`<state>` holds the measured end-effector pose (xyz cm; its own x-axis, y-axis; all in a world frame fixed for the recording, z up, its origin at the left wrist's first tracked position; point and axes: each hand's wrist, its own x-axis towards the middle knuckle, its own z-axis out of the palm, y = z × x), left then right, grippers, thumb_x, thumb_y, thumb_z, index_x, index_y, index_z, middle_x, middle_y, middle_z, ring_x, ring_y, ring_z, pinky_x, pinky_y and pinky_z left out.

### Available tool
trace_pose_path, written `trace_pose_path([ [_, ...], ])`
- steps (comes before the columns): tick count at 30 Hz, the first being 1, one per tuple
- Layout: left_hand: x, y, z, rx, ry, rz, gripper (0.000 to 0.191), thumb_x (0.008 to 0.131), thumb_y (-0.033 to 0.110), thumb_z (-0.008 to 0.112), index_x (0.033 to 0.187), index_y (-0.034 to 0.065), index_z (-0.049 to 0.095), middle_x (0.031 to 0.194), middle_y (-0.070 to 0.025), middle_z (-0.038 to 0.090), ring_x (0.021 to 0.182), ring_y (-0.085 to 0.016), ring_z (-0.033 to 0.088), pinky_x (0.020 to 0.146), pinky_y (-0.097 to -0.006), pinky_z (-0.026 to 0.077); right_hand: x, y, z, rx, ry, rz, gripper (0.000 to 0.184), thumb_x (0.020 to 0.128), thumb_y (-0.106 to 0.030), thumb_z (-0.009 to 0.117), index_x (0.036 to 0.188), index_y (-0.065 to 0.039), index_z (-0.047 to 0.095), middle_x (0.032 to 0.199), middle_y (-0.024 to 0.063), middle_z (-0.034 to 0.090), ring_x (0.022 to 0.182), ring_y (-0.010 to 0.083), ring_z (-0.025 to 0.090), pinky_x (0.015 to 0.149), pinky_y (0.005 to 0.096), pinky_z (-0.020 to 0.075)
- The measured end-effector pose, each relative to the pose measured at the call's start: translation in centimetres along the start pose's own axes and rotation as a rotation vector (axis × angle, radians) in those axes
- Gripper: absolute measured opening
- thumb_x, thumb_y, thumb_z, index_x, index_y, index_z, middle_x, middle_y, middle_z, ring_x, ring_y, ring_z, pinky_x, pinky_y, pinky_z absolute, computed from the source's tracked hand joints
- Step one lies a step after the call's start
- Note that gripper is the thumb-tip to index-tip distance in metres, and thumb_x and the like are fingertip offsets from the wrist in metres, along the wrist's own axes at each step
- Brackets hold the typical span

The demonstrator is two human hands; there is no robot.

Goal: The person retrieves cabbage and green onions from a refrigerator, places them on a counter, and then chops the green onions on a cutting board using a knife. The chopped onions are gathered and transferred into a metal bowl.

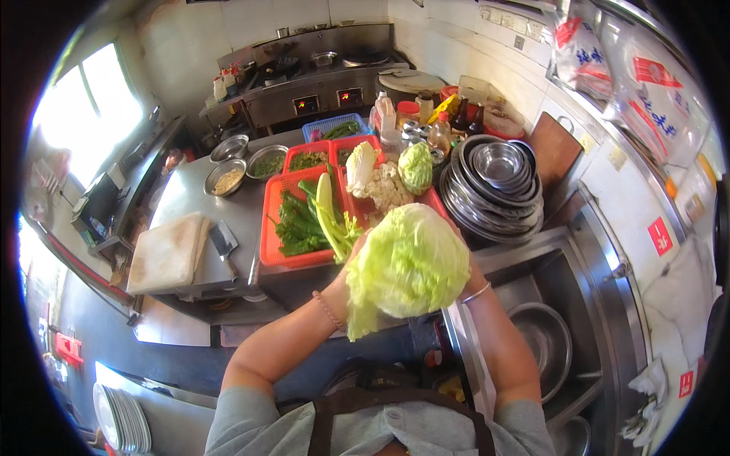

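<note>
A large head of pale green cabbage or lettuce (410, 262) is held up between both hands, in front of my chest. My left hand (352, 271) grips its left side, a loose leaf hanging down beside it. My right hand (474, 273) supports the right side, its fingers mostly hidden behind the leaves. Just beyond are a red basket with green peppers and leafy greens (296, 228), a celery-like stalk (326, 205) and a cauliflower (390, 187). A napa cabbage piece (360, 165) and a smaller green cabbage (416, 168) lie beside the cauliflower.
A cleaver (223, 238) lies by a thick cutting board (165, 251) on the steel counter at left. Stacked metal bowls (491, 194) stand at right, above a sink holding a metal basin (542, 347). Bottles and jars (408, 114) crowd the back. Plates (122, 419) are stacked lower left.
</note>
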<state>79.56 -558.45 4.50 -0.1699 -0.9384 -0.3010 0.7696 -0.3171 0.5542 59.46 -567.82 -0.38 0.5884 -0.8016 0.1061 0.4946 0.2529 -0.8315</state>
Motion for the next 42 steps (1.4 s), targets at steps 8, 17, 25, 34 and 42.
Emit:
trace_pose_path([
  [8,10.6,6.4,-6.6,-0.12,-0.236,-0.323,0.057,0.104,0.051,0.045,0.144,0.0118,0.052,0.143,-0.0111,0.058,0.129,-0.032,0.056,0.109,-0.0535,0.045,11.7,2.7,-6.9,-0.103,0.16,0.428,0.072,0.095,-0.067,0.045,0.148,-0.017,0.047,0.139,0.0118,0.06,0.114,0.033,0.067,0.077,0.0525,0.0619],
  [17,19.8,16.9,-12.6,1.135,-0.713,-0.188,0.044,0.097,0.028,0.06,0.135,0.0059,0.058,0.134,-0.0144,0.061,0.123,-0.032,0.059,0.107,-0.0507,0.046,14.6,4.8,-6.5,0.048,0.369,0.929,0.097,0.085,-0.085,0.047,0.154,-0.018,0.039,0.155,0.0185,0.042,0.136,0.0507,0.043,0.102,0.0761,0.0363],
  [25,25.9,19.5,-17.7,2.396,-0.679,-0.11,0.038,0.083,0.018,0.068,0.115,-0.0011,0.069,0.111,-0.018,0.07,0.107,-0.036,0.065,0.092,-0.0448,0.052,15.5,4.5,-4.5,-0.172,0.384,1.032,0.09,0.091,-0.083,0.036,0.155,-0.019,0.038,0.149,0.0163,0.049,0.128,0.0417,0.055,0.093,0.0594,0.0538],
  [34,21.9,24.5,-16.6,1.305,0.055,-0.183,0.031,0.103,0.028,0.056,0.108,-0.0004,0.067,0.085,-0.0089,0.07,0.074,-0.015,0.069,0.064,-0.0294,0.059,14.5,3.8,-7.1,-0.769,0.348,0.743,0.057,0.103,-0.042,0.055,0.145,-0.005,0.051,0.149,0.0141,0.05,0.131,0.0331,0.053,0.094,0.0525,0.0535],
  [42,3.5,22.6,-18.8,0.784,0.59,0.956,0.02,0.103,0.007,0.053,0.12,-0.0012,0.061,0.106,-0.0071,0.068,0.095,-0.016,0.067,0.082,-0.0296,0.055,12.5,2.9,-1.4,-1.206,0.077,-0.24,0.031,0.099,-0.009,0.06,0.129,0.0,0.059,0.128,0.0112,0.059,0.106,0.0162,0.059,0.082,0.0268,0.0528],
])
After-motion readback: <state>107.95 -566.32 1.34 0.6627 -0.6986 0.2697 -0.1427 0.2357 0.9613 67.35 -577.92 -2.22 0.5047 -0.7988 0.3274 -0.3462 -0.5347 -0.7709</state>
